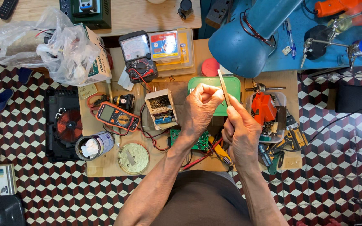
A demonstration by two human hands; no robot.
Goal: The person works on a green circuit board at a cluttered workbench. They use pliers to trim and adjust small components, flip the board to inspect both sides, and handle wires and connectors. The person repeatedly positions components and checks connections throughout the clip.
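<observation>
A cluttered cardboard mat [105,165] covered the tiled floor. Above the green tray [231,83], both hands pinched thin grey tweezers [223,87], upright, tips raised: right hand [243,132] below, left hand [200,106] alongside.

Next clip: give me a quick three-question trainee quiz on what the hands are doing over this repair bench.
1. True or false: the right hand holds a thin tweezer-like metal tool upright.
2. Which lies directly under the left hand? A) the orange multimeter B) the green circuit board C) the round tin lid
3. What colour is the lamp shade above the hands?

Key
1. True; the left hand's fingertips meet the tool near its middle.
2. B; the board sits below the left wrist, the meter and lid lie further to the left.
3. Blue.
</observation>
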